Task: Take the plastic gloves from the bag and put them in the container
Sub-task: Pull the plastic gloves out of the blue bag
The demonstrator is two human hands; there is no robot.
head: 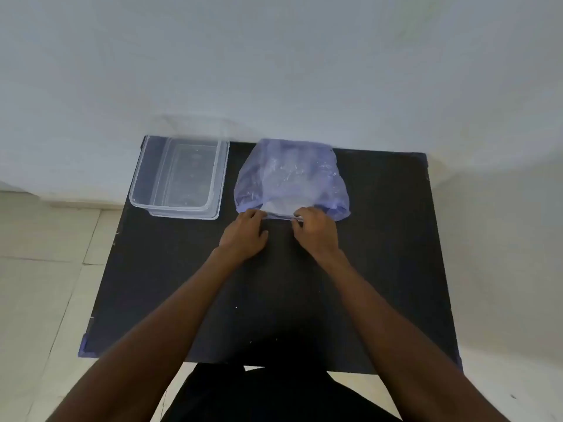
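A translucent purple plastic bag point(291, 178) lies on the black table point(274, 293) at the far middle, with pale crumpled plastic gloves point(283, 173) showing dimly through it. Its near edge faces me. My left hand point(243, 234) touches that edge at the left, fingers curled on the bag's rim. My right hand point(315, 229) pinches the same edge a little to the right. A clear rectangular plastic container point(179, 178) stands open at the table's far left corner, with nothing visible inside.
The table stands against a white wall point(274, 71). Pale tiled floor point(39, 269) lies to the left and right of the table. The container sits close to the table's left and far edges.
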